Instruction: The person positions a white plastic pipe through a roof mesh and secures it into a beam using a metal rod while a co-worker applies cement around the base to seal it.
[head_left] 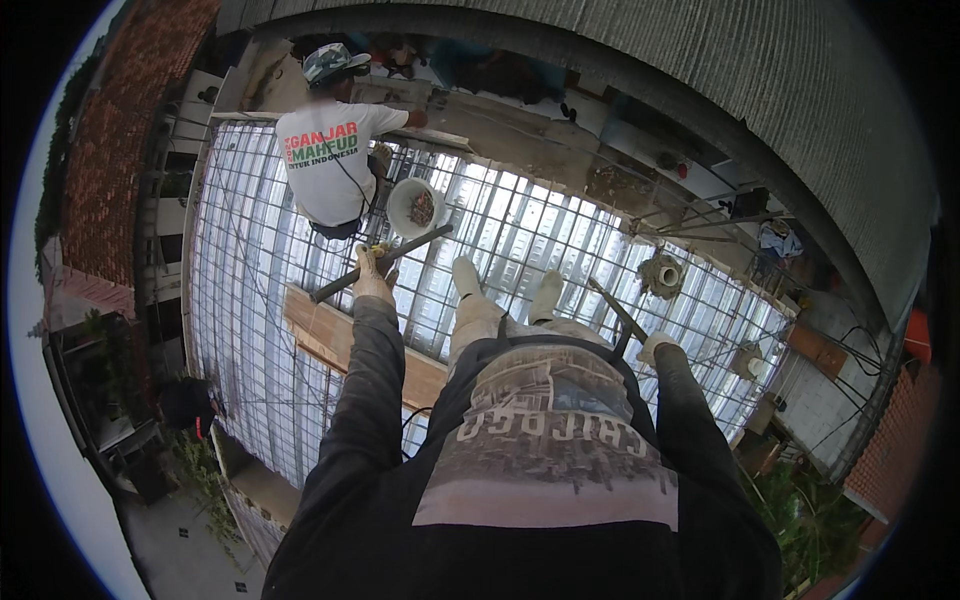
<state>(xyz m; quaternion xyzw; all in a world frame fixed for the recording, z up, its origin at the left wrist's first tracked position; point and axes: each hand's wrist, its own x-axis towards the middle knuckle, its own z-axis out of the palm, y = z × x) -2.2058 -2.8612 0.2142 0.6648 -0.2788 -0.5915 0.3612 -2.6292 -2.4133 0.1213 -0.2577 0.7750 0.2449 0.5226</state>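
My left hand (372, 278), in what looks like a pale glove, is closed round a long dark bar (335, 288). The bar slants up to the right, its far end just in front of a white bucket (408, 208). A small yellowish thing shows by the fingers; what it is I cannot tell. On the right, my right hand (657, 347) is closed on the near end of a thin dark tool (612, 303). A short second arm branches from this tool near the hand. Both hands are above a steel bar grid (505, 235) laid over shiny corrugated metal sheets.
A person in a white shirt (325, 160) and cap crouches beside the bucket, which holds small reddish-brown pieces. Wooden boards (345, 335) lie across the grid at left. A pipe stub (668, 275) rises through it at right. My boots (465, 277) stand on the grid.
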